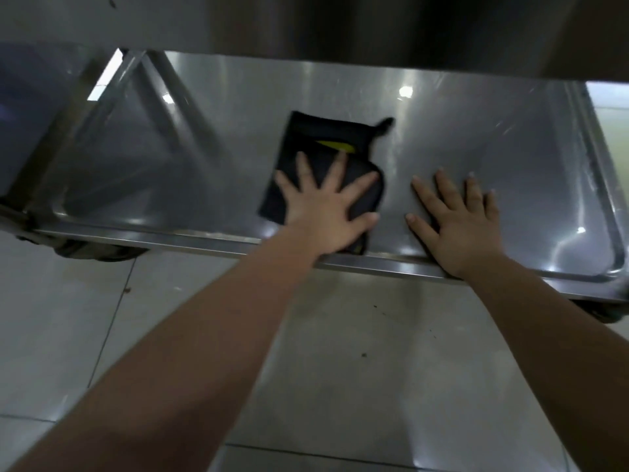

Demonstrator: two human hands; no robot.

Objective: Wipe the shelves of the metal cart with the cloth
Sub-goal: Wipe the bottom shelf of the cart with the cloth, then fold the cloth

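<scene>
L hand [326, 216]: I press fingers spread flat on near half of cloth [316, 137].
R hand [456, 223]: flat on shelf [204, 137], just beside cloth.

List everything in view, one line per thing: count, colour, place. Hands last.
cloth: one, black with a yellow patch, flat on the lower shelf near its middle
lower shelf: one, shiny silver metal, across the middle of the view
upper shelf: one, grey metal, across the top, overhanging the lower shelf
cart post: one, grey metal, far left
wheels: two partly seen, dark, under the lower shelf's left and right ends
floor: pale grey tiles with a few dark specks, below the cart
left hand: one, fingers spread flat, presses on the cloth
right hand: one, fingers flat, rests on bare shelf right of the cloth
</scene>
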